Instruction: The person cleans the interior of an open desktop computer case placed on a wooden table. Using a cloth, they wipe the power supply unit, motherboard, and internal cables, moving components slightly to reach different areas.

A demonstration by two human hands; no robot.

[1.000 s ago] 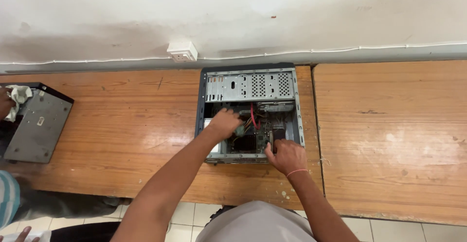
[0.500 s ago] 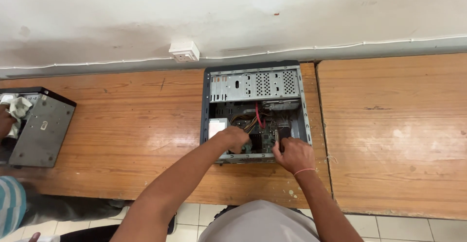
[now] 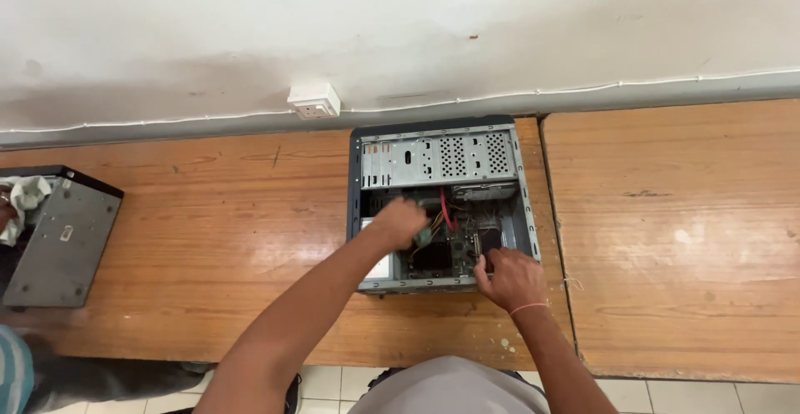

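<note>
My left arm reaches in from the lower left, stretched long across the table [image 3: 217,239], and my left hand [image 3: 400,221] sits inside the open PC case [image 3: 439,202], curled loosely into a fist over the wires; it is blurred, so I cannot tell whether it pinches anything. My right hand [image 3: 510,276] comes up from below with a thin band at the wrist, fingers bent and pressed together at the case's near right corner, fingertips down among the parts; what they grip, if anything, is hidden.

The case lies flat on its side on the wooden table, just below the wall, its side panel off. At its far end is a grey metal drive cage full of round holes. Below that I see a red cable [image 3: 444,211], a tangle of coloured wires and the dark board.

Well apart, at the table's left edge, lies another case [image 3: 58,243], grey, with a white cloth [image 3: 25,193] on it. A white socket [image 3: 313,101] sits on the wall above.
</note>
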